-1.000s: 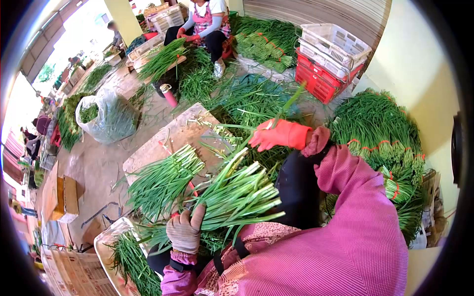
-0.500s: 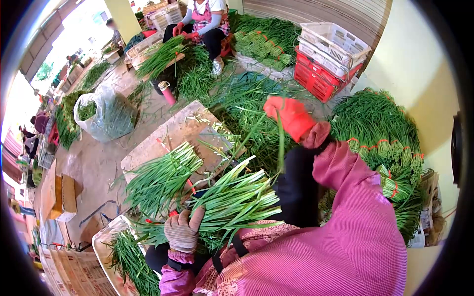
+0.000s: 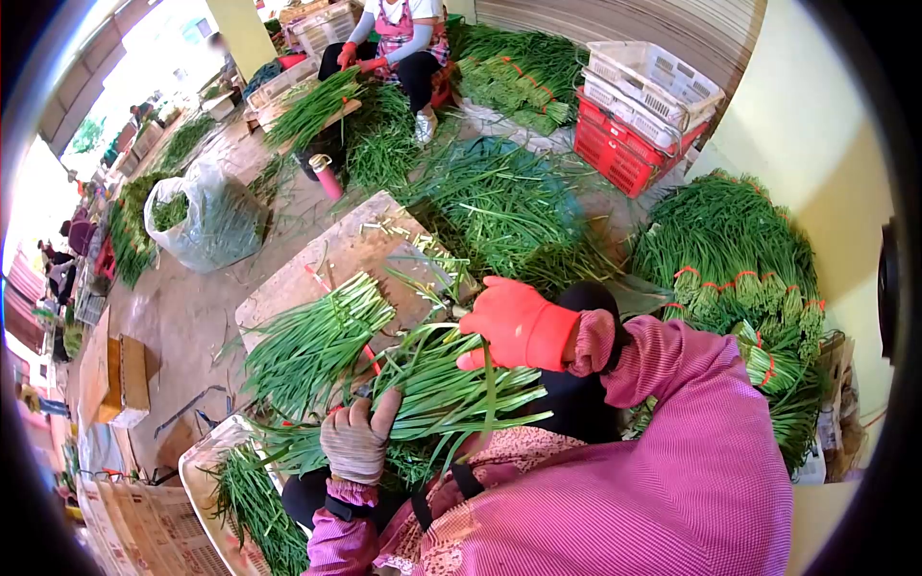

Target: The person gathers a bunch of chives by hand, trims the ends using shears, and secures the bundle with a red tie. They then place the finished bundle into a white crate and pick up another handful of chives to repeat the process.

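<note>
At the near side of the brown board (image 3: 331, 252), a bunch of green stalks (image 3: 461, 389) is held low over the lap, its pale cut ends pointed to the right and its leaves gathered to the left. The leafy part is gripped by the left hand (image 3: 355, 444), gloved in grey-brown, with the fingers curled down and the thumb laid against the stalks. To the right of the board's near corner, the right hand (image 3: 514, 326), gloved in red, is held over the upper edge of the bunch. Its fingers are bent and set somewhat apart from the thumb; a single green blade (image 3: 489, 398) hangs beneath, but whether it is pinched cannot be told.

On the board's near left part, a second heap of stalks (image 3: 322, 346) is laid, and cut scraps are scattered toward its far corner. Beyond the board, loose greens (image 3: 509, 206) are piled on the floor. Left of the board's near end, more greens are held in a white basket (image 3: 197, 463). Well right of the board, tied bundles (image 3: 744, 264) are stacked by the wall.
</note>
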### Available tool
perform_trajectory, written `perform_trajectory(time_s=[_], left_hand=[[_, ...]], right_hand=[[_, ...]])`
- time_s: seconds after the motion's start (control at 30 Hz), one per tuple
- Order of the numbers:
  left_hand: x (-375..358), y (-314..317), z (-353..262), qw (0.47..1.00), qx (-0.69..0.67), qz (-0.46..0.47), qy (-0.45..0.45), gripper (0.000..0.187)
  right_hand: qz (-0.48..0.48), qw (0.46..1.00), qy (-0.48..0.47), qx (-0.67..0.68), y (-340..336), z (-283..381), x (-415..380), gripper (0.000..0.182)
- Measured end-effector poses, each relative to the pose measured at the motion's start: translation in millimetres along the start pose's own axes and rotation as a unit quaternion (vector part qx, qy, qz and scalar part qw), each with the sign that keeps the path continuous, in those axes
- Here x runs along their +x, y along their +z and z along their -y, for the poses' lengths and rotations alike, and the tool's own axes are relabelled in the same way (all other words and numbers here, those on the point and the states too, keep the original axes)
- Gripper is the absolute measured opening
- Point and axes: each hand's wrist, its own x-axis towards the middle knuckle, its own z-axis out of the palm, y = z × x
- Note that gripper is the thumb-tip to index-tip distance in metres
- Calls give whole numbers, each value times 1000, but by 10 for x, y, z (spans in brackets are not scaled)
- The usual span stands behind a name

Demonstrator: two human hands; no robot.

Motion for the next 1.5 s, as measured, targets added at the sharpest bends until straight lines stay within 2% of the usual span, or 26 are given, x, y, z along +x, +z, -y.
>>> perform_trajectory(time_s=[0.1, 0.2, 0.33, 0.43, 0.47, 0.5, 0.57, 0.6, 0.63, 0.7, 0.73, 0.83, 0.9, 0.97, 1.0, 1.03, 1.1, 1.13, 1.17, 1.23, 1.27, 1.3, 1.37, 1.4, 1.47, 1.5], left_hand=[[3, -23, -4, 1000, 9, 11, -1, 58], [-13, -22, -11, 1000, -10, 2, -5, 58], [-60, -14, 15, 1000, 10, 13, -24, 59], [-87, -21, 39, 999, 16, 17, -25, 60], [-85, -17, 43, 999, 20, 14, -23, 60], [-79, -16, 42, 999, 24, 12, -20, 60], [-51, -9, 35, 1000, 21, 5, -17, 60], [-38, -5, 30, 1000, 19, 0, -17, 61], [-30, -7, 26, 1000, 19, 0, -16, 61], [-25, -22, 27, 1000, 26, 7, -16, 61], [-30, -22, 29, 999, 27, 8, -16, 61], [-40, -26, 27, 1000, 18, 14, -19, 61], [-18, -48, 11, 999, 26, 18, -12, 61], [-3, -38, 16, 1000, 23, 10, -7, 61], [0, -29, 15, 1000, 20, 3, -4, 62], [-3, -16, 17, 1000, 20, 3, -3, 62], [-18, 0, 23, 1000, 5, 1, -4, 62], [-21, -3, 20, 1000, 4, 2, -3, 62], [-19, -6, 16, 1000, 1, 5, -3, 61], [6, -15, -1, 1000, -3, 7, -2, 61], [28, -31, -10, 1000, 2, 10, -5, 59], [38, -39, -17, 1000, 6, 14, -8, 58], [24, -13, 5, 1000, -5, 12, -25, 59], [6, 1, 27, 999, -17, 12, -41, 59], [-68, -4, 92, 996, -28, 39, -70, 61], [-80, -15, 104, 995, -31, 49, -85, 59]], right_hand=[[-6, 999, -34, 7, 242, -27, 16, 36], [-83, 995, -58, -23, 379, -73, -4, 16], [-202, 973, -21, -111, 207, -275, -70, 15], [-246, 967, 62, -27, -27, -334, -117, 19], [-212, 973, 69, 57, -50, -303, -122, 28], [-212, 973, 72, 58, -92, -229, -158, 28], [-120, 979, 92, 140, -175, -79, -217, 34], [9, 992, 113, 64, -172, -84, -143, 38], [9, 992, 113, 64, -112, -91, -157, 38], [-67, 997, 7, 42, 27, -86, -190, 39], [2, 998, 36, 46, 11, -68, -173, 37], [-16, 988, 28, 150, 106, -24, -177, 46], [10, 984, 19, 177, 182, -17, -167, 41], [64, 945, 53, 316, 228, 7, -145, 37], [135, 926, 85, 343, 196, -46, -114, 35], [135, 926, 85, 343, 204, -56, -125, 35], [66, 832, 99, 542, 231, -81, -169, 28], [0, 807, 88, 584, 252, -63, -207, 15], [-1, 807, 89, 584, 236, -90, -210, 15], [-85, 953, 62, 283, 148, -224, -174, 12], [-123, 984, 46, 117, 101, -301, -156, 11], [-123, 984, 46, 117, 59, -386, -142, 11], [-240, 964, 89, -76, -32, -619, -106, 12], [-241, 964, 88, -76, -72, -829, -120, 12], [-237, 925, 296, -31, -133, -1179, -139, 16], [-237, 926, 292, -31, -106, -1188, -128, 16]])
